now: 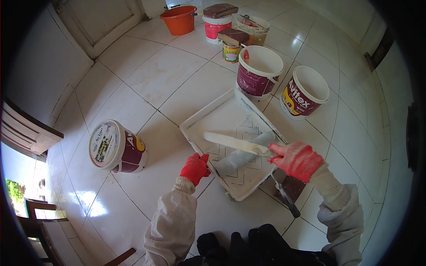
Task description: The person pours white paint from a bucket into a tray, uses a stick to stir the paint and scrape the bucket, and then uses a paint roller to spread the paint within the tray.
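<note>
My right hand, in a red glove, holds a flat paint-coated stick level over a white paint tray on the tiled floor. A grey paint roller lies in the tray under the stick, its dark handle reaching past the tray's near right edge. My left hand, also in a red glove, is curled at the tray's near left rim and appears to grip it; its fingertips are hidden.
A closed paint bucket lies on its side to the left. Two open white buckets stand behind the tray. Farther back are a small can, lidded buckets and an orange basin. A door is at upper left.
</note>
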A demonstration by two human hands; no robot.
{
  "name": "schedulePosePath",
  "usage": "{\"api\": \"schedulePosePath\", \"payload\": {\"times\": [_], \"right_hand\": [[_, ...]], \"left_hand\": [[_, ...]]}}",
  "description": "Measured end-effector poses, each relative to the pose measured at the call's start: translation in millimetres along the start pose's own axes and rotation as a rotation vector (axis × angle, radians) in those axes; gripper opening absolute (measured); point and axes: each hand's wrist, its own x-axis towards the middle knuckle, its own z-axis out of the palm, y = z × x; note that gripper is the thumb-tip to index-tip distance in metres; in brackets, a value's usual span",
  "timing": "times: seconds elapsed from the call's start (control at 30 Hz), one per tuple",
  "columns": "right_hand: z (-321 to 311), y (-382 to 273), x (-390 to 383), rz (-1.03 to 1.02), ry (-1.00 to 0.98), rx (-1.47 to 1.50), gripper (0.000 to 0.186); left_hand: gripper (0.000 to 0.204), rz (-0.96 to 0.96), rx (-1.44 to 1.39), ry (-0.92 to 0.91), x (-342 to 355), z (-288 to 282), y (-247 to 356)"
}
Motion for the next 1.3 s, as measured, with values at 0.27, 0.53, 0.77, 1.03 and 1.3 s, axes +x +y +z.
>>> {"api": "schedulePosePath", "payload": {"times": [0.27, 0.53, 0.77, 1.03, 1.3], "right_hand": [[-8, 4, 1, 0.037, -0.052, -0.024, 0.042], [2, 0, 2, 0.058, -0.029, -0.043, 0.043], [-2, 1, 2, -0.039, 0.038, -0.047, 0.042], [-12, -1, -7, -0.028, 0.019, -0.102, 0.043], [-11, 6, -7, 0.065, 0.007, -0.031, 0.044]], "left_hand": [[0.034, 0.01, 0.005, 0.007, 1, 0, -2], [0.034, 0.015, 0.013, 0.003, 1, -1, 0], [0.035, -0.011, 0.003, 0.01, 2, 1, -1], [0.035, -0.002, 0.006, 0.0, 2, 1, -1], [0.034, 0.004, 0.01, -0.013, 2, 0, 0]]}}
